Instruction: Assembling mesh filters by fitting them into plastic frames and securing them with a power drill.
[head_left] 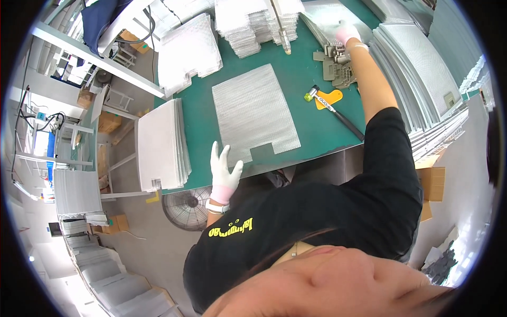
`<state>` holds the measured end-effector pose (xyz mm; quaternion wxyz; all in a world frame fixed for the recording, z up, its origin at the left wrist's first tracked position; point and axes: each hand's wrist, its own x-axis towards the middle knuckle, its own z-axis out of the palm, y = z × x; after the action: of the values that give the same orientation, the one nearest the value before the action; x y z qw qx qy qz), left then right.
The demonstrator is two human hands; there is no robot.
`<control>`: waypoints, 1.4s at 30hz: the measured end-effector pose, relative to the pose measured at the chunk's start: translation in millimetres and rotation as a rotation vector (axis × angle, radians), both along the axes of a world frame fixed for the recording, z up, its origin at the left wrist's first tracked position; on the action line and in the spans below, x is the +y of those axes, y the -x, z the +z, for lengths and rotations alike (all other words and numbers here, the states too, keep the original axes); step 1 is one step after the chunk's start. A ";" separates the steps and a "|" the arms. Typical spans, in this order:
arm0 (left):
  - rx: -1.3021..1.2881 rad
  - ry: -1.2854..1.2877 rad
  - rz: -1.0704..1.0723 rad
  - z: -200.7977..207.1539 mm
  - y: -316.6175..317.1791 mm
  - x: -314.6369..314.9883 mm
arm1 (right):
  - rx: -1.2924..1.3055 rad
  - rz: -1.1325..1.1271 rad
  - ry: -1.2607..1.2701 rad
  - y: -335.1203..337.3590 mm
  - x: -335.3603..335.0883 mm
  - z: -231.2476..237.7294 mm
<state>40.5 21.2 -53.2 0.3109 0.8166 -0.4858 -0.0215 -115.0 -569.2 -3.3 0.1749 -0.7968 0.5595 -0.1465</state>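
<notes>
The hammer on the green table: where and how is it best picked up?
The hammer is probably best gripped by its black handle, coming from the person's near right: that long, slim end slants toward the table's front edge, while the head end is crowded by a flat orange piece.

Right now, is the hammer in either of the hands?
No, the hammer lies on the green table, apart from both the left hand and the right hand.
</notes>
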 end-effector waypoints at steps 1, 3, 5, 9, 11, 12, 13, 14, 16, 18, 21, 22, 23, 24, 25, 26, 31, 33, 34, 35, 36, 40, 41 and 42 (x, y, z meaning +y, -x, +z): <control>-0.001 -0.007 0.015 -2.9 -0.4 2.3 | -0.234 -0.040 0.099 1.0 2.4 6.1; 0.012 -0.013 0.029 -7.4 -1.8 4.0 | -0.114 0.031 0.046 -3.1 16.1 8.5; 0.020 -0.021 0.012 -3.8 -1.8 0.6 | -0.006 0.044 -0.131 3.4 8.5 8.0; 0.028 -0.029 -0.022 0.7 0.3 -7.3 | -0.613 -0.116 0.059 9.6 -7.3 13.3; 0.022 -0.020 -0.010 0.8 1.6 -4.5 | -0.800 -0.162 0.093 4.2 -6.8 35.4; 0.042 -0.024 -0.006 0.5 3.1 -2.9 | -0.987 -0.220 0.131 1.4 -5.8 47.5; 0.060 -0.027 -0.018 0.9 3.1 -5.2 | -1.110 -0.185 0.194 2.8 3.6 67.1; 0.058 -0.023 -0.032 0.3 2.2 -8.0 | -1.111 -0.195 0.205 7.4 -8.0 62.3; 0.074 -0.009 -0.071 -2.9 1.2 -14.8 | -1.448 0.231 0.419 21.1 -33.2 50.3; 0.115 -0.003 -0.072 -1.2 3.8 -14.0 | -1.347 0.284 0.408 -2.6 22.0 75.3; 0.305 -0.016 -0.259 16.8 5.2 -41.9 | -1.455 0.235 0.524 6.2 90.3 68.5; 0.451 -0.029 -0.385 24.3 6.8 -56.6 | -1.380 0.298 0.394 14.4 115.1 52.9; 0.586 -0.017 -0.436 27.7 8.2 -72.4 | -1.403 0.356 0.359 14.2 149.8 42.5; 0.720 -0.003 -0.481 29.9 12.7 -88.2 | -1.428 0.416 0.315 9.8 188.8 30.2; 0.970 0.246 -0.509 30.6 28.0 -108.1 | -1.425 0.420 0.327 6.1 225.2 7.6; 1.211 0.504 -0.531 33.0 45.6 -124.9 | -1.421 0.418 0.340 4.8 260.0 -17.8; 1.113 0.887 -0.171 60.7 74.1 -136.2 | -0.873 0.690 0.461 24.2 357.9 -34.2; 1.013 0.914 -0.081 48.8 59.4 -111.9 | -0.694 0.501 0.519 49.0 359.9 -7.1; 1.010 0.881 -0.074 39.0 46.6 -95.6 | -0.570 0.377 0.575 57.4 357.0 6.2; 1.050 0.743 -0.137 35.4 31.9 -77.5 | -0.531 0.377 0.540 66.3 349.2 14.4; 1.085 0.603 -0.191 32.0 18.2 -58.3 | -0.496 0.383 0.500 71.9 342.4 16.7; 0.949 0.684 -0.033 39.2 17.8 -33.3 | -0.527 0.482 -0.100 70.4 360.2 20.2; 0.956 0.679 -0.021 34.5 16.7 -30.5 | -0.521 0.484 -0.112 67.8 363.7 16.1; 0.792 0.627 0.077 28.1 14.5 -27.9 | -0.495 0.486 -0.131 64.8 367.3 9.5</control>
<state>26.0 -6.6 -25.1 0.7023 0.6304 -0.2833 -0.1710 -179.8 -201.9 6.2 0.3858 -0.8341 0.3021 -0.2531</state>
